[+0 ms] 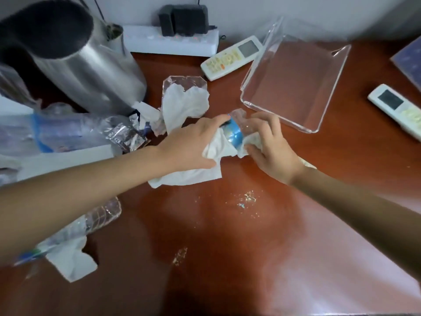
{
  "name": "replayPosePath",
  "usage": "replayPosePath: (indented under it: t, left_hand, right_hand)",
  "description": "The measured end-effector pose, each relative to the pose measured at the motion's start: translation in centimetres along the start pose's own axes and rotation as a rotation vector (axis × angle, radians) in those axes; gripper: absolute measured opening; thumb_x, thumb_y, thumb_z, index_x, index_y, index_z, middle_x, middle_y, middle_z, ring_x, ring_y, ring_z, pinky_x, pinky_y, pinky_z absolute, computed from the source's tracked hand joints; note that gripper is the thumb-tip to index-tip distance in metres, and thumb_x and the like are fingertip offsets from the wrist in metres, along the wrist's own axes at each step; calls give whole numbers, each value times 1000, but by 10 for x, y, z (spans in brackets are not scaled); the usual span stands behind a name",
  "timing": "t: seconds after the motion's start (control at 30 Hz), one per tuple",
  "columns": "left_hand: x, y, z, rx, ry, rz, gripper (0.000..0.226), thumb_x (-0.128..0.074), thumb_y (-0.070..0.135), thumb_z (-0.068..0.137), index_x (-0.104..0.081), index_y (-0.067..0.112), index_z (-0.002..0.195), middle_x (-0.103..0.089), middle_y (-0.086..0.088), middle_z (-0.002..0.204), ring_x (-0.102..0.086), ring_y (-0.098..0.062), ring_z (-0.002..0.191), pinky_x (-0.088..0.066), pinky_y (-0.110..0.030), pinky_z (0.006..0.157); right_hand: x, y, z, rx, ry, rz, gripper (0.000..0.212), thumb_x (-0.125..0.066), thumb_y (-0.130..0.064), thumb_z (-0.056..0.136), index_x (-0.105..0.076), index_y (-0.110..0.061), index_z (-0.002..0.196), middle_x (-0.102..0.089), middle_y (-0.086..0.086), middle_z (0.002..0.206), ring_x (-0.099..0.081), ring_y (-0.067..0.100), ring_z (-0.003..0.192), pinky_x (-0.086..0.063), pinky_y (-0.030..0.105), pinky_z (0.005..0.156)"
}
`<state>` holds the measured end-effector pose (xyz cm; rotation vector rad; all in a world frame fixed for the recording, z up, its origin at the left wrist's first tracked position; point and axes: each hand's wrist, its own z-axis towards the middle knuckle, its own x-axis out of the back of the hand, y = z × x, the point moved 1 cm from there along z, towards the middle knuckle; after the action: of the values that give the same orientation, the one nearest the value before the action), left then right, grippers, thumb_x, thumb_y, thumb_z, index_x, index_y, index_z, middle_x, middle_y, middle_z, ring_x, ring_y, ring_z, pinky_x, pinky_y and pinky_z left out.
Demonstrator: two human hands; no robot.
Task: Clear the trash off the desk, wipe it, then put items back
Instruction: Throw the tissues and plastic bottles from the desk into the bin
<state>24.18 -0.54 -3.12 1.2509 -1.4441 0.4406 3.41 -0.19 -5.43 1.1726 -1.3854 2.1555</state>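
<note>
Well out to the left of the fingers, near the desk's front edge, a crumpled white paper tissue [70,258] lies with a flattened clear plastic bottle [100,215], and a torn silver foil wrapper [123,133] sits just left of the left wrist, below a tall brushed-steel cylinder [86,65].

The left hand [193,144] lies with its fingers stretched almost straight. Their tips touch the blue label of a crushed clear plastic bottle [237,131], and the palm presses a spread white tissue [193,174] onto the red-brown wooden desk [227,247]. Beyond these fingertips another white tissue [184,101] rests on a clear plastic scrap.

The right hand [271,147] has its fingers curled round the other end of that crushed bottle, with a wad of tissue bunched against it.

Pale crumbs [247,198] are scattered nearer the person than both hands. Past the right fingertips stands a clear acrylic tray [293,83].

This looks like the trash-clearing step, with wiping not yet begun. The next move probably calls for gathering the bottle and tissue into one bundle and lifting it off without dragging the crumbs about.
</note>
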Motion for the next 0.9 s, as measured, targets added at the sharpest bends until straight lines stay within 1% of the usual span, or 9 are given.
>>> replayPosePath:
  t: [0.07,0.13,0.23,0.37,0.47,0.57,0.73,0.83,0.9]
  left_hand:
    - [6,-5,-2,1,11,-135,96,-73,34,72,-7,36,142,-39,-4,139,-60,-23,84,-51,-39,73]
    - [20,-15,-10,2,58,-250,96,-75,31,70,-11,37,141,-39,0,140,-59,-25,100,-50,-39,84]
    - [52,-33,-27,-4,192,-408,94,-77,26,65,-19,35,138,-42,6,135,-52,-15,110,-45,-33,90]
    - [89,-59,-59,19,249,-485,90,-79,21,65,-23,31,136,-42,28,112,-49,16,93,-38,-1,76]
    - [107,-76,-81,20,272,-447,90,-79,22,64,-24,34,135,-37,34,108,-45,17,90,-34,4,76]
    - [116,-90,-95,37,269,-385,91,-79,21,65,-24,31,137,-39,18,118,-40,12,93,-27,7,76]
    - [126,-107,-114,63,271,-292,90,-78,26,64,-24,33,136,-45,13,112,-46,1,89,-34,2,72]
    - [130,-114,-122,79,261,-242,90,-78,29,65,-23,33,136,-50,5,105,-53,-11,79,-38,-8,67]
    - [129,-118,-124,80,259,-228,90,-78,28,65,-23,32,136,-51,3,106,-53,-15,82,-37,-9,68]
  right_hand:
    - [5,-7,4,-107,140,67,36,-46,7,82,-45,6,118,-40,17,117,-39,8,105,-37,15,92]
    - [7,-14,16,-213,276,109,34,-42,11,82,-47,6,115,-38,10,112,-36,-7,103,-27,4,95]
    - [0,-26,42,-299,337,154,29,-41,4,86,-49,3,114,-42,8,108,-37,-14,98,-27,2,92]
    - [-21,-51,85,-224,114,104,45,-36,-33,87,-50,-3,118,-48,8,109,-44,9,98,-34,14,85]
    - [-49,-67,113,-136,-102,-165,78,-35,-62,79,-33,-15,141,-38,10,137,-34,26,120,-29,36,100]
    - [-80,-72,125,-172,-339,-431,95,-27,-80,68,-14,-28,147,-20,9,151,-16,32,133,-18,49,106]
    - [-102,-62,108,-154,-210,-303,60,-63,-40,83,-44,-20,135,-45,11,135,-31,36,129,-17,48,107]
    - [-97,-63,97,-134,-13,-174,29,-68,-12,80,-62,-3,107,-59,18,106,-49,40,106,-34,41,93]
    - [-92,-70,95,-167,72,-141,20,-66,-9,82,-61,0,99,-58,18,100,-49,38,98,-32,28,87]
